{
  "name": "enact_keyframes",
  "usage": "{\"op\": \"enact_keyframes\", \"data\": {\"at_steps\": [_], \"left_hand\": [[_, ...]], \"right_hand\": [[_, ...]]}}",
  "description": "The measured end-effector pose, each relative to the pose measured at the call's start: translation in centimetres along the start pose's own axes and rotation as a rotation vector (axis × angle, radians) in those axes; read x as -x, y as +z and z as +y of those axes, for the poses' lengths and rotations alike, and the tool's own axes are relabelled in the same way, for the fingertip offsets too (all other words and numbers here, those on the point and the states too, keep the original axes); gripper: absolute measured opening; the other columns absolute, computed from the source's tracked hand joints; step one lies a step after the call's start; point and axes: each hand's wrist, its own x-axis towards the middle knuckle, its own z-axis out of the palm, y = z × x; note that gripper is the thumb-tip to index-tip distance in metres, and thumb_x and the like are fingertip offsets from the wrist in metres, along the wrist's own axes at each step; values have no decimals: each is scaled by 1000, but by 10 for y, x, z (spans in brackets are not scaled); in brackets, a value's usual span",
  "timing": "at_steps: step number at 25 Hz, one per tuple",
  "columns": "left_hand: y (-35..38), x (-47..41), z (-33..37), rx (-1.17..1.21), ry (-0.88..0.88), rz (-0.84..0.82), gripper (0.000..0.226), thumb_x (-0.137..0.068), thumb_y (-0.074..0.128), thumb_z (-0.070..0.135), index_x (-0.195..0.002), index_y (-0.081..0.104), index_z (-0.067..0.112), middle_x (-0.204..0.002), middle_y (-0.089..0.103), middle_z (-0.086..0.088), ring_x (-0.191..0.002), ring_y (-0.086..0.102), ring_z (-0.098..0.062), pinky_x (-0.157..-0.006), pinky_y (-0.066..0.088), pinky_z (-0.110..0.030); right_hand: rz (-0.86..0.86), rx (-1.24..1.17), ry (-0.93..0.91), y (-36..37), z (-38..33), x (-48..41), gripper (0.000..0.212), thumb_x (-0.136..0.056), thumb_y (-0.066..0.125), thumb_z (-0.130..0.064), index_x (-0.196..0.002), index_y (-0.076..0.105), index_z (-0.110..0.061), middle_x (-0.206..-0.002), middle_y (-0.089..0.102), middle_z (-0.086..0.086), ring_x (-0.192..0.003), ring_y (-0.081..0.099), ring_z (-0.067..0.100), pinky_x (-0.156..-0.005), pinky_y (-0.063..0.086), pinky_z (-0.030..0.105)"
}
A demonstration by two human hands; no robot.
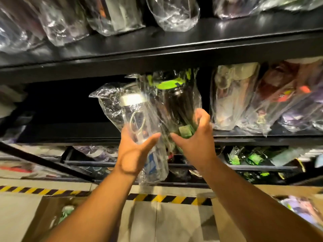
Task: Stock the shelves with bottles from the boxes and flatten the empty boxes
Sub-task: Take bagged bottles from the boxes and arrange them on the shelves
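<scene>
Frame is blurry and bag glare kills most labels. Left hand (134, 151) grips the clear bottle (134, 110) at centre frame. That bottle has a white lid and is bagged, with its lower part behind the palm. Right hand (195, 142) curls round the foot of the dark bottle (176, 105), which has a green lid, is also bagged, and touches the clear one's right side. Both bottles tilt up in front of the dark gap of the mid shelf (70, 135); can't tell if either rests on it. Right of the gap are bagged bottles (253, 98), packed close, colours smeared. On the top shelf (157, 49), the top bags (173, 13) are cut off by the upper edge. Low shelf (253, 168) holds black-green goods, unclear. Left box (43, 212) at bottom left is open, with something pale green inside, partly behind the forearm. Right box (227, 224) at bottom right holds bagged goods, cut off by the edge.
</scene>
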Motion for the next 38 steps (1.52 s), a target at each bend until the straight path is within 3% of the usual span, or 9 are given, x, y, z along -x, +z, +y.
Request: {"op": "enact_keyframes", "data": {"at_steps": [6,9,13,17,21,25,29,35,38], "left_hand": [[-9,-22,-6,56,-11,-38,56,-88,69,0,-129,40,24,-112,62,14,-93,65,13,-71,50,-6],[-13,-31,-7,9,21,-56,45,-85,72,3,-111,47,30,-99,68,9,-88,69,4,-69,52,-12],[-21,-43,-15,20,18,-77,44,-84,75,10,-108,47,34,-108,69,-2,-98,70,-11,-79,59,-28],[-21,-47,-11,58,81,-43,46,-83,76,9,-113,48,30,-110,68,-2,-94,70,-8,-71,57,-23],[-22,-53,1,5,102,58,51,-81,81,23,-117,47,37,-115,64,8,-106,68,-15,-91,58,-41],[-21,-75,6,116,138,248,62,-82,80,23,-132,46,13,-121,64,-2,-106,66,-6,-97,53,-27],[-18,-85,-3,22,205,280,49,-80,82,15,-113,45,15,-99,60,6,-79,61,13,-79,45,-6],[-7,-87,-28,-271,200,186,103,-59,83,59,-138,37,11,-112,56,5,-102,59,-12,-90,38,-2],[-18,-86,-57,-268,56,116,115,-47,79,66,-140,25,29,-131,58,-2,-116,61,-17,-102,50,-30]], "right_hand": [[173,-64,67,37,8,-39,71,-70,89,-33,-114,36,-21,-117,54,8,-105,56,22,-89,43,23],[209,-71,79,50,20,-47,72,-71,88,-36,-118,38,-12,-119,54,10,-109,56,27,-94,45,28],[253,-25,41,60,33,-45,73,-71,87,-37,-124,44,-9,-118,53,5,-113,52,25,-100,43,35],[262,39,81,59,34,-45,69,-68,87,-39,-116,48,-10,-119,52,7,-117,45,25,-103,40,42],[243,69,104,59,41,-42,80,-67,86,-39,-128,43,-12,-128,51,9,-125,44,26,-106,40,47],[251,87,116,61,42,-43,89,-66,84,-45,-136,38,-15,-133,51,6,-127,46,26,-105,43,47],[256,83,106,62,41,-40,86,-65,80,-53,-132,38,-18,-131,52,4,-124,50,26,-102,46,47],[286,159,61,62,38,-39,72,-73,81,-43,-126,43,-13,-129,48,5,-120,48,25,-101,43,43],[283,164,65,62,39,-38,73,-74,80,-43,-128,43,-12,-130,47,5,-122,46,24,-102,41,38]]}}
